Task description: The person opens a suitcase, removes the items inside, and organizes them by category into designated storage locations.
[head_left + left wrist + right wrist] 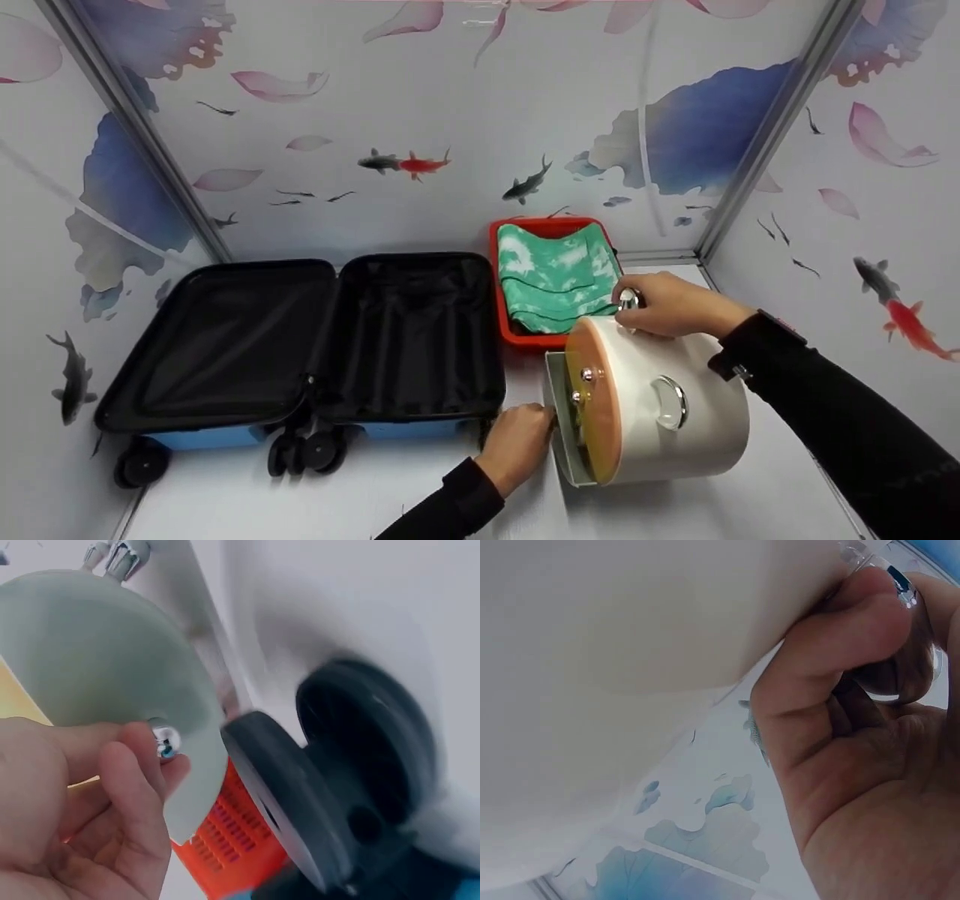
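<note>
A white drum-shaped box [675, 454] with an orange rim stands at the right, a silver side handle [682, 405] on its curved wall. My right hand [664, 304] curls round the silver handle [630, 299] on its top; the right wrist view shows the fingers wrapped round that handle. At the box's front, a pale green panel [561, 435] stands out from the orange rim. Between thumb and fingers, my left hand [516, 444] pinches a small silver knob [166, 741] on this panel. Two more silver knobs [586, 374] show behind the panel.
An open suitcase [420, 337] with black lining and blue shell lies at the left, its wheels [292, 795] close to my left hand. Behind the box, a red basket [517, 341] holds folded green-and-white cloth [555, 270]. Patterned walls [450, 97] enclose the white surface.
</note>
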A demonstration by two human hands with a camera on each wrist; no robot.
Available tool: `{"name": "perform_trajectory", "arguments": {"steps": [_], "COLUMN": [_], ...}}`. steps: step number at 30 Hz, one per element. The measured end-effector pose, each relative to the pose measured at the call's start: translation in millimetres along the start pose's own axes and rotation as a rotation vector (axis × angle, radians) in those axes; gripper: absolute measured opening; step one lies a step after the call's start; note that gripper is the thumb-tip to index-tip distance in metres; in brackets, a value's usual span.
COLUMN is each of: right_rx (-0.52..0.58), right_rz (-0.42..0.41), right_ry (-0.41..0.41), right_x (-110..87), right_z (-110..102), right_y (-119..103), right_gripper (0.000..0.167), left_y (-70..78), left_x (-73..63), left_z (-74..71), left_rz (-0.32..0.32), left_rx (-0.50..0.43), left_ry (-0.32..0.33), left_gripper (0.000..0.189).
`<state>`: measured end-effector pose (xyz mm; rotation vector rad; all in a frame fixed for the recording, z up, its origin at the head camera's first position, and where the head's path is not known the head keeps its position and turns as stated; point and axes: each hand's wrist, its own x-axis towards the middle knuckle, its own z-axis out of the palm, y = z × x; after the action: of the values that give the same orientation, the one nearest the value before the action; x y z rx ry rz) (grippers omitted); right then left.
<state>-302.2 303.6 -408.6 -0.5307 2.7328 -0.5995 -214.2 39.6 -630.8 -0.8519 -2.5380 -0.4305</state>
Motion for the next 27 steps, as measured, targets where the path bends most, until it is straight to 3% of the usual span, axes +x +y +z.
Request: {"name": "perform_trajectory", "arguments": {"steps": [11,16,19,22,27], "right_rx": [0.047,0.045,0.040,0.032,0.019], "right_rz": [0.017,0.022,0.026,0.026,0.028], "right_ry": [-0.005,-0.009,-0.006,0.001,0.013], "right_x": [-0.1,-0.4,-1.1,-1.5,-0.5], "right_z": [0,0,0,0,1], "right_y": [-3,-2,-1,0,2], "right_gripper": [0.021,0.023,0.025,0.027,0.030], "left_y": [16.1,15.3,13.1,8.7,-12.0], "left_x": [17.5,18.9,17.5,16.3,12.3], "left_z": [9.2,6.5,0.0,-12.7,-42.4], "left_rz": [0.071,0.087,0.079,0.079,0.082], "left_rx": [-0.079,-0.096,-0.109,-0.120,-0.106], "left_ry": [-0.075,-0.171,-0.214,-0.177,0.007], "left_gripper": [0.014,0.006,0.020,0.030,0.016]}}
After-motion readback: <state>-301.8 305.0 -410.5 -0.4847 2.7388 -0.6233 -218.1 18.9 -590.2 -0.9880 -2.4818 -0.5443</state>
